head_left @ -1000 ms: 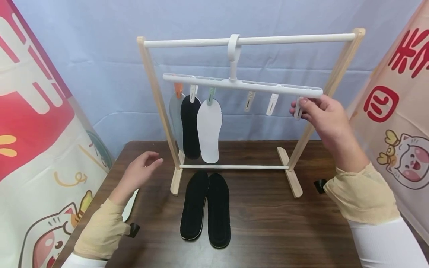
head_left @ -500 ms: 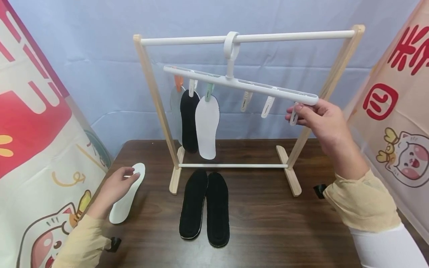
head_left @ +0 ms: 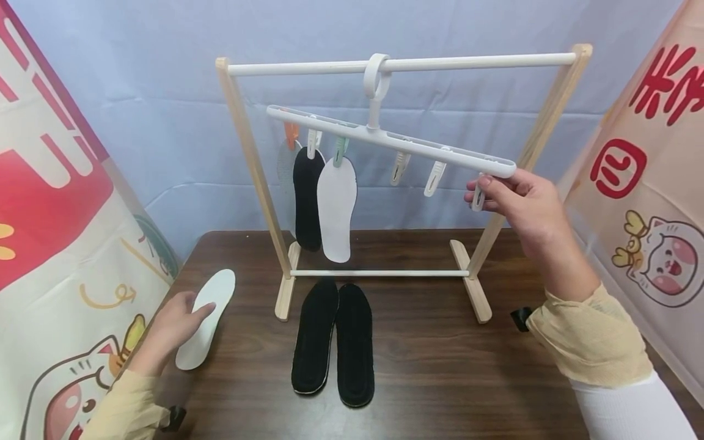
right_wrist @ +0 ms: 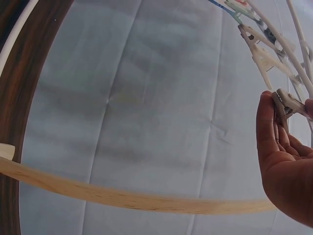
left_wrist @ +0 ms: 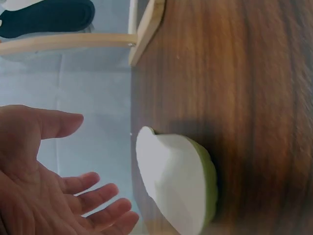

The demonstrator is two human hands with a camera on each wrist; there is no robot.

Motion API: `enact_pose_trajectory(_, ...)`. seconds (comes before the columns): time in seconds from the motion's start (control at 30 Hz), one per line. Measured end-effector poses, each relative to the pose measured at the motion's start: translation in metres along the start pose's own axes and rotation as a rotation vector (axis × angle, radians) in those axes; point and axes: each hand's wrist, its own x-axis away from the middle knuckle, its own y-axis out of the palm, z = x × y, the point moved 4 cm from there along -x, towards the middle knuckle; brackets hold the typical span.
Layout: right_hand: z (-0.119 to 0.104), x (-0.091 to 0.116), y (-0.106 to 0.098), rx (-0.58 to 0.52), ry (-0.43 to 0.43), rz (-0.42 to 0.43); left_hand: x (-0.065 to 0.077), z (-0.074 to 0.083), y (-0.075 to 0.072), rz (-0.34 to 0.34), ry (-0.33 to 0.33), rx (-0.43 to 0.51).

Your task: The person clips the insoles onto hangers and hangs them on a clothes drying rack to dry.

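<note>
My right hand (head_left: 530, 208) pinches the rightmost clip (head_left: 478, 197) of a white hanger (head_left: 440, 156). That hanger hooks over the rack's top rail and tilts down to the right. My left hand (head_left: 178, 321) hovers over a white insole (head_left: 217, 290) at the table's left side; thumb and fingers are spread, and the left wrist view shows a gap between them and the insole (left_wrist: 171, 176). From the hanger's left half hang a grey insole (head_left: 286, 171), a black insole (head_left: 308, 198) and a white insole with a green clip (head_left: 337, 208).
Two black insoles (head_left: 315, 342) lie side by side on the brown table (head_left: 429, 366) in front of the rack. Wooden posts (head_left: 253, 171) and feet (head_left: 477, 299) hold up the rack's white top rail (head_left: 467, 62). Two more clips (head_left: 436, 178) hang without insoles on the hanger's right half.
My left hand has moved down and left, over to the white insole on the table. With my right hand on its end clip, the hanger has tilted further down on the right.
</note>
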Motion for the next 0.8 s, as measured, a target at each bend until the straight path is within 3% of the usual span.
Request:
enact_pose_trajectory(0.53, 0.001, 0.002, 0.004, 0.025, 0.019, 0.026, -0.007, -0.021, 0.01, -0.034, -0.014, -0.143)
enact_pose_trajectory(0.8, 0.003, 0.0, 0.006, 0.053, 0.007, 0.059, -0.012, -0.028, 0.014, -0.004, -0.004, -0.19)
